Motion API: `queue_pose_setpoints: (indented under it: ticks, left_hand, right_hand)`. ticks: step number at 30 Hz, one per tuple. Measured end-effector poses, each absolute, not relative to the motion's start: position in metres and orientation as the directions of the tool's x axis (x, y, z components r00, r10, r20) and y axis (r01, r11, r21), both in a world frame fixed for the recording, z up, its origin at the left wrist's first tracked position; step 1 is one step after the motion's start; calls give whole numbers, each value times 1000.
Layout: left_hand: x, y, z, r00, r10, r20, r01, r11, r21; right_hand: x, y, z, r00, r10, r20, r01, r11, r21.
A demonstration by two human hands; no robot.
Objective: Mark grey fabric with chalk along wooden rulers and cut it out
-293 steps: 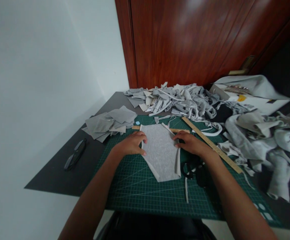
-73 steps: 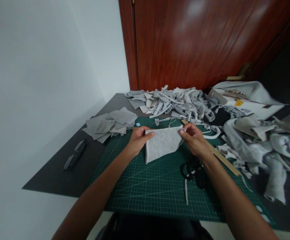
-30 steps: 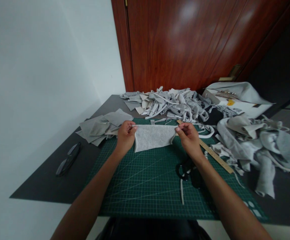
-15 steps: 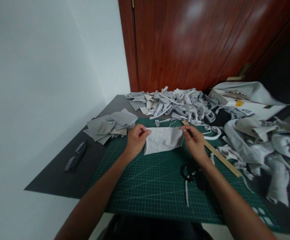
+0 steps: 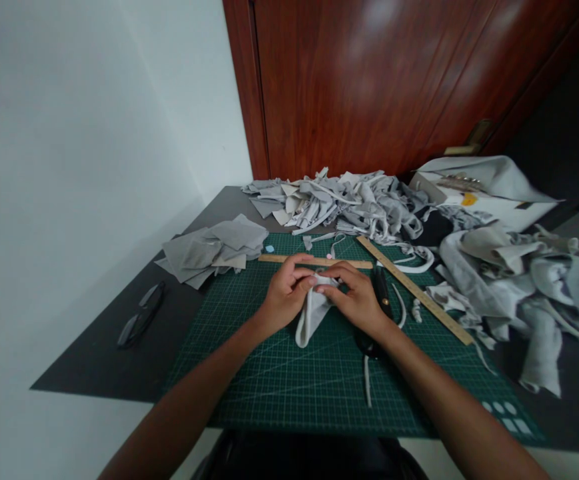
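My left hand (image 5: 286, 295) and my right hand (image 5: 356, 300) are brought together over the green cutting mat (image 5: 289, 380). Both pinch the top of a folded piece of light grey fabric (image 5: 310, 317), which hangs down between them just above the mat. Black scissors (image 5: 375, 312) lie on the mat right beside my right hand, partly hidden by my wrist. A thin grey fabric strip (image 5: 367, 381) lies below the scissors.
Two wooden rulers (image 5: 414, 289) (image 5: 279, 259) lie on the mat's far side. A stack of cut grey pieces (image 5: 212, 248) sits at left, a heap of scraps (image 5: 349, 203) at the back, more crumpled fabric (image 5: 514, 280) at right. Glasses (image 5: 139, 315) lie on the dark table at left.
My hands have come together, folding the fabric piece from a spread-out width into a narrow hanging fold. The scissors and the second ruler now show.
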State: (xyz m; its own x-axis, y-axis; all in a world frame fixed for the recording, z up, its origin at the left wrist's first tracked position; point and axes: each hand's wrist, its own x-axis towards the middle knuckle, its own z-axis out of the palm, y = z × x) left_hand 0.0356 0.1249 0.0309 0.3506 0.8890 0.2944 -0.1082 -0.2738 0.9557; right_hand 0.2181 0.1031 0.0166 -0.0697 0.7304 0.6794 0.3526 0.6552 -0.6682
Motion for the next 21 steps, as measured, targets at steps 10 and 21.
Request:
queue_pose_setpoints:
  ticks: [10,21]
  left_hand:
    - [39,132,20,443,860,254,82,-321,943]
    - [37,135,24,422,871,252,-244,-159,957]
  right_hand:
    - [215,99,17,-89,739,668,452,627,-634]
    - [219,98,23,-217,694,686,413,702,-580]
